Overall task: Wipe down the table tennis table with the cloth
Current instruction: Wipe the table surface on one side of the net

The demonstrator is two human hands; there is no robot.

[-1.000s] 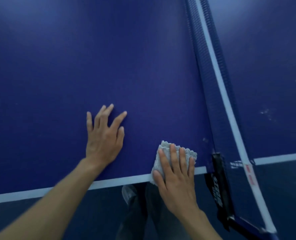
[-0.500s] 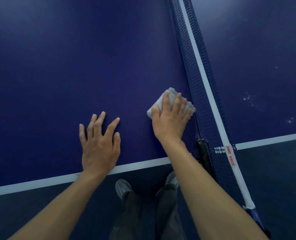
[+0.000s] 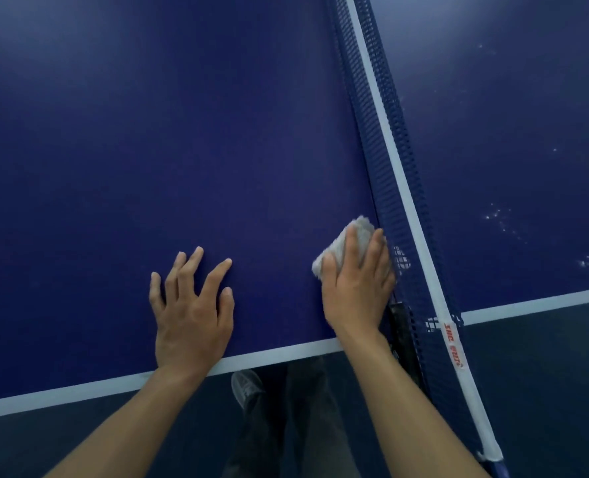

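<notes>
The table tennis surface (image 3: 182, 132) fills most of the view, a dark blue top with a white sideline (image 3: 79, 391) along its near edge. The half on the person's left, where both hands lie, shows almost no marks; I judge this near corner largely wiped, though how much of the far reach has been covered cannot be told. The net (image 3: 389, 174) runs from the near edge away across the surface, with white tape along its top. Beyond it the right half carries scattered pale specks (image 3: 499, 215), so that side looks not yet cleaned — probably the greater part of what is left. The left hand (image 3: 193, 315) rests flat on the surface near the sideline, fingers (image 3: 217, 274) spread and holding nothing; it seems to serve as a brace. The right hand (image 3: 358, 288) lies just beside the foot of the net, its fingers (image 3: 353, 246) close together and nearly straight, pressing down on the cloth (image 3: 362, 225) — a small folded pale wad under that hand, its far end touching or almost touching the mesh.
</notes>
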